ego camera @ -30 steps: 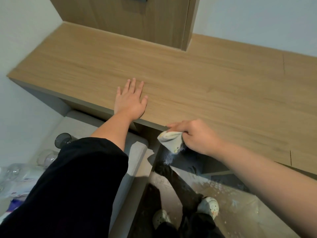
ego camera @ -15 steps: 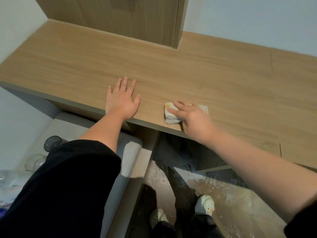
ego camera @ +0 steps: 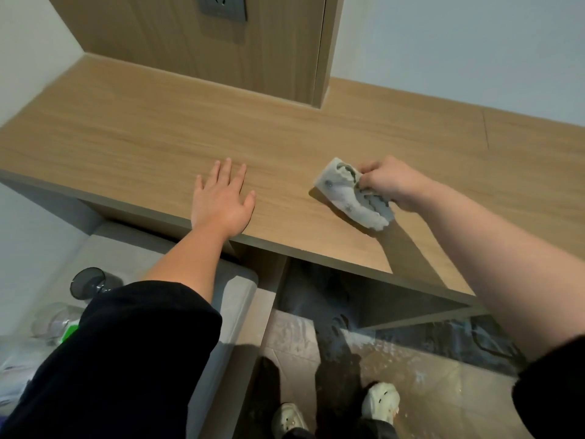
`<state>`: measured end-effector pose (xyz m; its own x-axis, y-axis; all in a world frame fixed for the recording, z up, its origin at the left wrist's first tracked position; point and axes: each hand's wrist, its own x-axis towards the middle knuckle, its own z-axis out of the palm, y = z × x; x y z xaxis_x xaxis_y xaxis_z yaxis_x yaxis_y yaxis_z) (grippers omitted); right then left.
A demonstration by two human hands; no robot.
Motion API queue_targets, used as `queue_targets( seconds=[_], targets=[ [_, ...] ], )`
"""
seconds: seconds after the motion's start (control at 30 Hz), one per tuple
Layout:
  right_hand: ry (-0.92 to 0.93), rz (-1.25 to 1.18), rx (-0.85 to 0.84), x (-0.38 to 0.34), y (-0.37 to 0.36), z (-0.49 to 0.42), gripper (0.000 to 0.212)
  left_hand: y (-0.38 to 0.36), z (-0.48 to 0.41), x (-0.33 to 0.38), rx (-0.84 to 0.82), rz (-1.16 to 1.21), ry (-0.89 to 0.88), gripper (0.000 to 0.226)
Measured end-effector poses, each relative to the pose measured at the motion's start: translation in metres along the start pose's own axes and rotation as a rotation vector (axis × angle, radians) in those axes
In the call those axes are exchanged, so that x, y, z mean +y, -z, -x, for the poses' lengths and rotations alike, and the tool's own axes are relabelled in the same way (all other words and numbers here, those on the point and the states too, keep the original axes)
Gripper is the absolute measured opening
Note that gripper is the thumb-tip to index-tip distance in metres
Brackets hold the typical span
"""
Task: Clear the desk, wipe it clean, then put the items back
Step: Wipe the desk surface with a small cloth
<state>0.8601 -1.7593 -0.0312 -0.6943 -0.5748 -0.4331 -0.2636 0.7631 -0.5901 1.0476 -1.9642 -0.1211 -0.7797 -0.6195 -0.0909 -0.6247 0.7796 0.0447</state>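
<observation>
Left hand (ego camera: 223, 198) flat on the counter (ego camera: 126, 137), palm down, fingers straight and slightly spread, holding nothing; the wrist sits over the front edge. Right hand (ego camera: 391, 182) is to its right, over the same surface, fingers curled tight round one end of a crumpled white cloth (ego camera: 351, 198). The cloth sticks out left of that hand toward the other, casting a shadow on the wood; can't tell if its lower edge touches. Behind the left hand – a wood panel with a grey socket (ego camera: 221, 6). Below and left of the left forearm, off the counter: a dark glass (ego camera: 88, 282) and a clear glass (ego camera: 53, 321), partly hidden by the black sleeve (ego camera: 126, 359).
</observation>
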Motion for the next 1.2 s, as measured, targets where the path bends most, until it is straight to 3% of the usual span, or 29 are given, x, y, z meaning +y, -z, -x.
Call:
queue_targets(
  seconds=[0.03, 0.1, 0.17, 0.23, 0.33, 0.47, 0.73, 0.8, 0.87, 0.93, 1.03, 1.1, 1.2],
  targets=[
    [-0.010, 0.127, 0.024, 0.005, 0.007, -0.012, 0.040, 0.000, 0.000, 0.000, 0.002, 0.003, -0.001, 0.061],
    [0.049, 0.352, 0.297, 0.012, 0.010, -0.022, 0.048, 0.000, 0.000, 0.000, 0.007, 0.003, -0.002, 0.061],
    [0.209, 0.366, 0.487, 0.012, -0.001, -0.019, 0.048, 0.000, 0.000, 0.000, 0.013, 0.005, -0.003, 0.061],
    [0.318, 0.398, 0.346, 0.014, -0.019, -0.015, 0.051, 0.000, 0.000, 0.000, 0.015, 0.003, -0.003, 0.061],
    [0.340, 0.552, 0.105, 0.030, -0.052, -0.012, 0.062, -0.001, 0.000, 0.000, 0.016, 0.005, -0.002, 0.061],
    [0.459, 0.537, 0.171, 0.037, -0.072, -0.002, 0.060, -0.002, 0.000, 0.000, 0.020, 0.004, -0.001, 0.061],
    [1.062, 0.570, -0.103, 0.057, -0.110, 0.065, 0.068, 0.000, 0.000, 0.001, 0.019, 0.008, 0.000, 0.061],
    [1.165, 0.517, -0.089, 0.059, -0.106, 0.065, 0.071, 0.000, 0.001, 0.001, 0.019, 0.012, 0.007, 0.060],
    [1.052, 0.410, 0.117, 0.051, -0.087, 0.038, 0.067, 0.000, 0.000, 0.000, 0.021, 0.008, 0.009, 0.061],
    [0.704, 0.348, 0.350, 0.043, -0.059, -0.003, 0.059, 0.000, 0.001, 0.001, 0.022, 0.006, 0.005, 0.061],
    [0.296, 0.358, 0.361, 0.044, -0.038, -0.052, 0.051, 0.000, 0.001, 0.001, 0.027, 0.016, 0.008, 0.061],
    [0.302, 0.414, 0.337, 0.043, -0.047, -0.053, 0.052, 0.000, 0.000, 0.001, 0.026, 0.013, 0.011, 0.061],
    [0.506, 0.439, 0.227, 0.038, -0.067, -0.018, 0.060, 0.000, 0.000, 0.001, 0.028, 0.004, 0.010, 0.061]
  ],
)
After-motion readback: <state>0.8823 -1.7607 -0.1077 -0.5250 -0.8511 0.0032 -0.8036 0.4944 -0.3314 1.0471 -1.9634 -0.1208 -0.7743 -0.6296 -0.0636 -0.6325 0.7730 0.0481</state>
